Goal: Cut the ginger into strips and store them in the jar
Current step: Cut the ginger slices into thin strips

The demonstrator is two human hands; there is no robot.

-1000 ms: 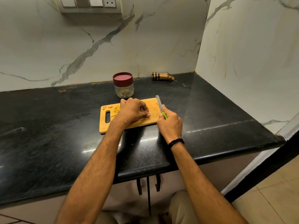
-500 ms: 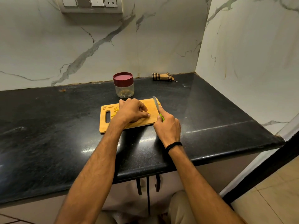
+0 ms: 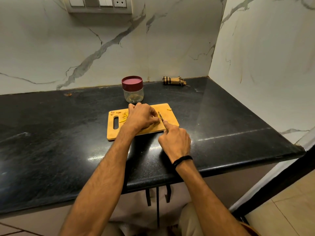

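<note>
While the person stands at a black counter (image 3: 221,116), a wooden cutting board (image 3: 170,120) lies crosswise in front of them, its handle slot to the left. The left hand (image 3: 140,117) is curled knuckles-up over the middle of the board, its fingertips pinning a small yellow piece of ginger (image 3: 158,120); most of that piece is hidden under the fingers, so its long axis cannot be told. The right hand (image 3: 175,142) sits at the near right edge of the board, wrapped round the handle of a knife (image 3: 159,116) with the forefinger stretched along the top. The blade points away from the person, leaning slightly left, and meets the ginger just beside the left fingertips. So the cut comes down on the right end of the piece, with the holding fingers immediately left of the edge. A loose heap of cut strips (image 3: 123,118) lies on the board left of the left hand. The jar (image 3: 133,95) stands just behind the board's far edge, nearer the left hand, its dark red lid (image 3: 132,81) on and a few strips showing at the bottom.
</note>
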